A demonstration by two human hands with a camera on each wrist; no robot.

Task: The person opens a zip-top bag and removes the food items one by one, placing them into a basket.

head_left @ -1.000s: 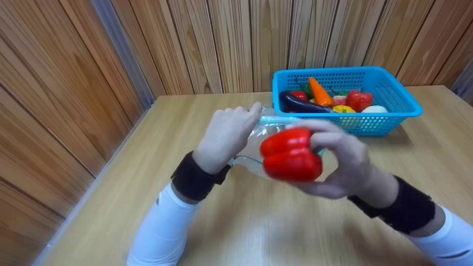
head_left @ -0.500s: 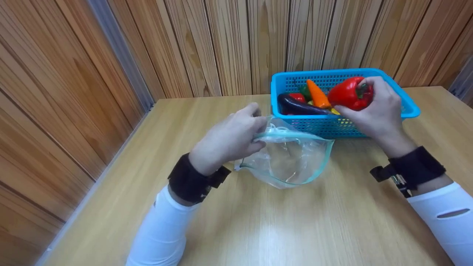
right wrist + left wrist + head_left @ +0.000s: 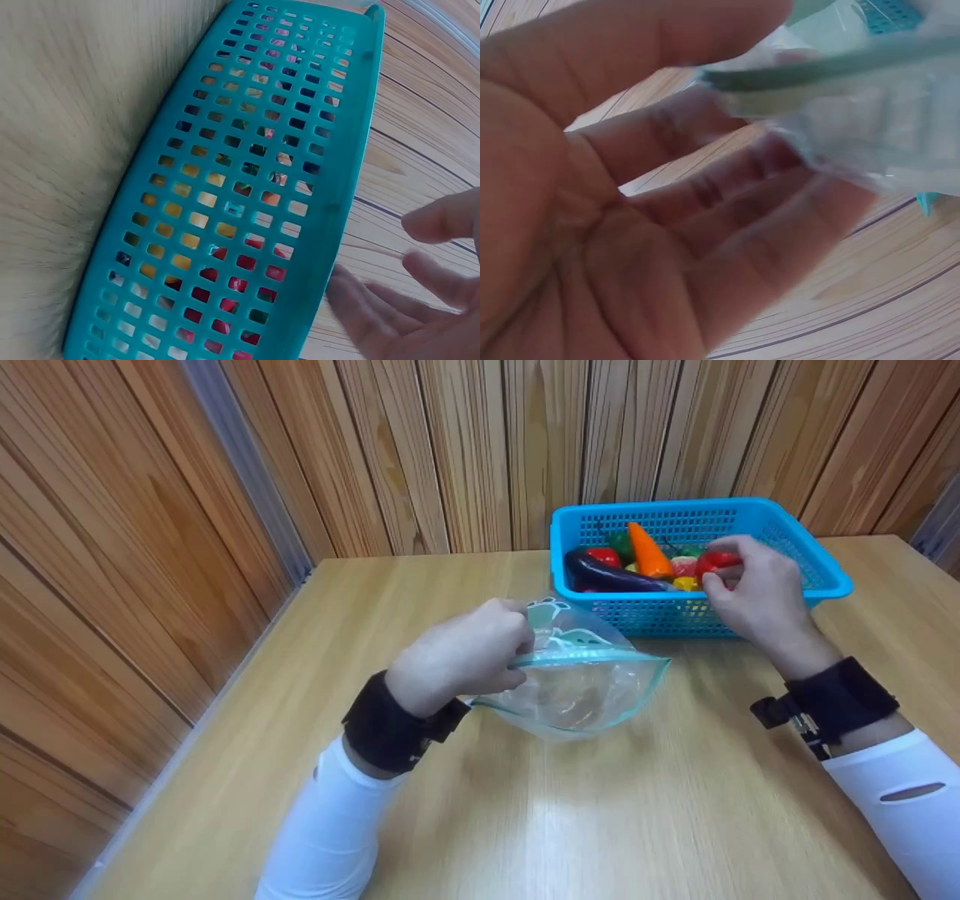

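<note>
My left hand pinches the zip edge of a clear zip bag between thumb and fingers. The bag has a teal seal strip and hangs with its mouth gaping towards me; bare see-through plastic shows inside. In the left wrist view the bag's strip runs from the thumb tip. My right hand is over the near right side of a blue mesh basket, over a red bell pepper that it partly hides. In the right wrist view the fingers are apart, with nothing between them, beside the basket's rim.
In the basket lie an eggplant, an orange carrot and several other vegetables. The wooden table runs back to a plank wall. Another plank wall stands at the left.
My right hand has carried a large red bell pepper from in front of the bag to the basket and let it go there. The left hand has lowered slightly, still holding the bag.
</note>
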